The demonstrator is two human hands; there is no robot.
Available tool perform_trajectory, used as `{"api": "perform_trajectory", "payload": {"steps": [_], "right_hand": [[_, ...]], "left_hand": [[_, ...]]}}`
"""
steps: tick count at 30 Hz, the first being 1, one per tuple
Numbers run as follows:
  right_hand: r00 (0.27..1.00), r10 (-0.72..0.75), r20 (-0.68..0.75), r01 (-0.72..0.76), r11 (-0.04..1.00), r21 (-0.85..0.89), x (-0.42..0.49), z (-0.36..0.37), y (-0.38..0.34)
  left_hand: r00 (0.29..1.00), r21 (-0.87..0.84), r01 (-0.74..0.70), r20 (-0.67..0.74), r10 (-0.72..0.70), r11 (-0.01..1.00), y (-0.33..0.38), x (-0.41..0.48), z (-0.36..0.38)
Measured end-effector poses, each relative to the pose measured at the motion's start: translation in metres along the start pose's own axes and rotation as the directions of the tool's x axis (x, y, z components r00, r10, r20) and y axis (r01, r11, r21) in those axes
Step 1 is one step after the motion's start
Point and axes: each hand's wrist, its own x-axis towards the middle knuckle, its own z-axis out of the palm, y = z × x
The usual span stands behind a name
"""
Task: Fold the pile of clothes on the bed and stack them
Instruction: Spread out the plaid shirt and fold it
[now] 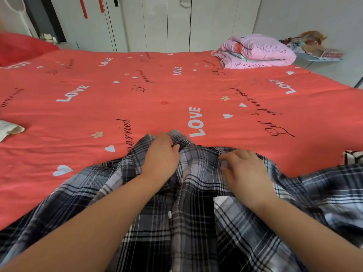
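Note:
A black, grey and white plaid button shirt (pixel 196 222) lies spread front-up on the near part of the red bed (pixel 137 99), its collar pointing away from me. My left hand (pixel 161 158) grips the collar at its left side, fingers curled over the fabric edge. Just right of the collar, my right hand (pixel 243 169) rests palm-down on the shirt's shoulder area, its fingers loosely bent and pressing the cloth. Both sleeves spread out to the sides.
A folded pink blanket (pixel 255 52) sits at the bed's far right corner. A light garment (pixel 9 130) pokes in at the left edge, and a black-and-white cloth (pixel 353 156) at the right edge. White wardrobe doors (pixel 157 22) stand behind the bed.

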Motion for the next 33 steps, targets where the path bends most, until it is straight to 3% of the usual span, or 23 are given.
{"api": "perform_trajectory", "payload": {"steps": [2, 4, 6, 8, 10, 12, 14, 16, 20, 22, 25, 27, 30, 32, 33], "right_hand": [[0.992, 0.040, 0.118, -0.044, 0.998, 0.033, -0.010, 0.001, -0.009], [0.985, 0.078, 0.154, -0.090, 0.993, 0.070, -0.017, 0.001, -0.012], [0.980, 0.098, 0.175, -0.119, 0.987, 0.110, -0.021, -0.003, -0.016], [0.973, 0.107, 0.203, -0.131, 0.985, 0.109, -0.027, -0.004, -0.017], [0.965, 0.095, 0.245, -0.111, 0.992, 0.051, -0.036, -0.001, -0.014], [0.944, 0.088, 0.319, -0.086, 0.996, -0.021, -0.045, 0.005, -0.011], [0.931, 0.093, 0.354, -0.079, 0.995, -0.053, -0.050, 0.010, -0.010], [0.937, 0.111, 0.331, -0.099, 0.994, -0.052, -0.051, 0.007, -0.013], [0.920, 0.052, 0.388, -0.051, 0.999, -0.012, -0.057, 0.004, -0.024], [0.898, 0.040, 0.437, -0.032, 0.999, -0.024, -0.060, 0.003, -0.030], [0.938, 0.007, 0.348, -0.003, 1.000, -0.011, -0.055, -0.004, -0.047], [0.956, -0.052, 0.288, 0.032, 0.997, 0.073, -0.049, -0.007, -0.066], [0.955, -0.139, 0.263, 0.086, 0.975, 0.204, -0.035, -0.007, -0.097], [0.953, -0.148, 0.264, 0.068, 0.955, 0.289, -0.023, -0.006, -0.114], [0.956, -0.121, 0.266, 0.026, 0.941, 0.336, -0.016, -0.005, -0.121]], "left_hand": [[0.981, 0.110, 0.089, 0.165, -0.106, 0.990, 0.000, -0.011, 0.003], [0.953, 0.216, 0.129, 0.242, -0.181, 0.968, 0.002, -0.017, 0.003], [0.941, 0.125, 0.175, 0.271, -0.203, 0.977, 0.008, -0.016, 0.003], [0.953, -0.040, 0.224, 0.218, -0.210, 0.974, 0.016, -0.011, 0.000], [0.982, -0.123, 0.186, 0.053, -0.181, 0.975, 0.019, -0.004, -0.009], [0.996, -0.019, 0.091, -0.009, -0.091, 0.996, 0.012, 0.002, -0.017], [0.996, 0.150, 0.021, 0.087, -0.034, 0.988, 0.002, -0.001, -0.017], [0.993, 0.168, 0.002, 0.112, -0.022, 0.986, -0.006, -0.009, -0.017], [0.995, 0.158, -0.068, -0.062, 0.078, 0.985, -0.020, -0.030, -0.044], [0.995, 0.254, -0.102, 0.034, 0.096, 0.962, -0.032, -0.047, -0.061], [0.944, 0.525, -0.180, 0.330, -0.005, 0.832, -0.047, -0.066, -0.075], [0.923, 0.579, -0.196, 0.380, -0.049, 0.791, -0.054, -0.068, -0.078], [0.933, 0.513, -0.157, 0.358, -0.044, 0.844, -0.058, -0.066, -0.076], [0.969, 0.328, -0.009, 0.237, -0.074, 0.945, -0.059, -0.064, -0.077], [0.977, 0.150, 0.119, 0.160, -0.143, 0.982, -0.059, -0.062, -0.080]]}}
